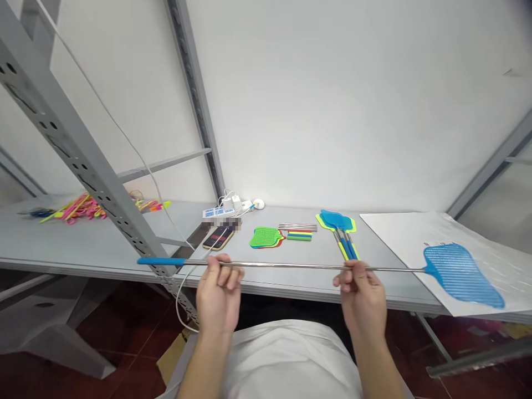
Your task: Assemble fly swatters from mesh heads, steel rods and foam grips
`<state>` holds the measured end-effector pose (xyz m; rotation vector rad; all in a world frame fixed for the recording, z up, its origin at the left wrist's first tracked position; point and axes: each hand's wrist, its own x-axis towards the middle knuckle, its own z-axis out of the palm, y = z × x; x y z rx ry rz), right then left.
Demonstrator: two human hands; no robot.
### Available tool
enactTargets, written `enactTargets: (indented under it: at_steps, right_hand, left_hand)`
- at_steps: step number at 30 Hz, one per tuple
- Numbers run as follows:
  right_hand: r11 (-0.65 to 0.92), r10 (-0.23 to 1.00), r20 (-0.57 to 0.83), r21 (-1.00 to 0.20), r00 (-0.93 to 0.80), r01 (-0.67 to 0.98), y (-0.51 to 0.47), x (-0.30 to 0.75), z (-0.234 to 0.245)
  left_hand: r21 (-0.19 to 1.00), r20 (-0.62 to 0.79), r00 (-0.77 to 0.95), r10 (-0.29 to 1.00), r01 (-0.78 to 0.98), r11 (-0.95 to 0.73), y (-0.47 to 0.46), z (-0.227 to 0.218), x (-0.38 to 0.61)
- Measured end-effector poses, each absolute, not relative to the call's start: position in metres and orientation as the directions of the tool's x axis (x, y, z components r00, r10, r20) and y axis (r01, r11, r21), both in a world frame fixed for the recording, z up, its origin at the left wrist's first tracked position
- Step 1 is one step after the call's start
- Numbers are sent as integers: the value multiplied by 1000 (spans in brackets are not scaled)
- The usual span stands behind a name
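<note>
I hold a long fly swatter level in front of me, above the grey shelf's front edge. Its thin metal rod runs from a blue grip at the left to a blue mesh head at the right. My left hand pinches the rod near the grip end. My right hand pinches it closer to the head. The head hangs over a white plastic sheet.
On the shelf lie finished swatters, a stack of coloured mesh heads, coloured grips and metal rods, two phones, a power strip with chargers and pink and yellow parts. A grey perforated upright stands at left.
</note>
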<state>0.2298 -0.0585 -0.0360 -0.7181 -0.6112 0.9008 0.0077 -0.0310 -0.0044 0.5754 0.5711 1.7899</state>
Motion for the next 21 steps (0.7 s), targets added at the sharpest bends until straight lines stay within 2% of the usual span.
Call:
enactTargets:
  at_steps: [7, 12, 17, 21]
  right_hand:
    - [418, 807, 47, -750, 588, -512, -53, 261, -46]
    - [491, 713, -15, -703, 701, -515, -55, 284, -48]
    - [567, 619, 11, -698, 785, -437, -50, 289, -47]
    - [559, 632, 22, -706, 775, -435, -46, 288, -52]
  left_hand:
    - [541, -33, -353, 935, -793, -281, -24, -23, -5]
    - [559, -55, -382, 923, -777, -288, -14, -30, -3]
    - [576, -38, -334, 942, -777, -252, -1, -32, 12]
    - [580, -77, -305, 949, -788, -206, 2, -48, 11]
